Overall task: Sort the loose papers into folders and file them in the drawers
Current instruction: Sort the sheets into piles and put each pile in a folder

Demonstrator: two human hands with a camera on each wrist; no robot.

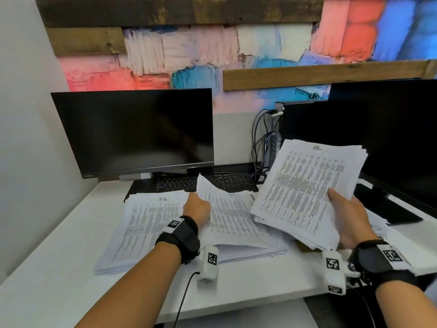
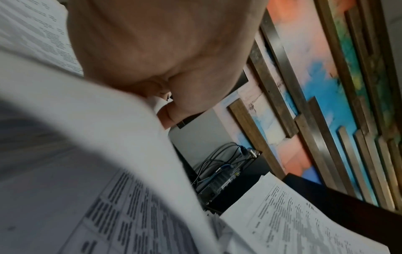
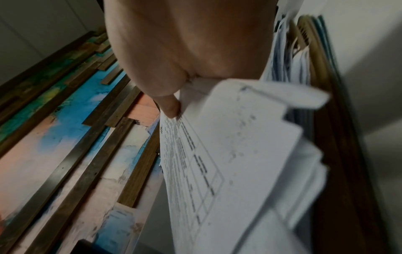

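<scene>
Head view: white desk [image 1: 59, 268], two dark monitors [image 1: 137, 131], painted plank wall [image 1: 212, 48].

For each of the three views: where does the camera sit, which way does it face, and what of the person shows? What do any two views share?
Head: worn on the head, looking down at the desk; both forearms, left hand pinching a sheet, right hand gripping a stack.
Left wrist: under the left hand, facing along it at the sheet and wall art.
Right wrist: under the right hand, facing along the stack.
Shared: both wrist views show the wall art.
</scene>
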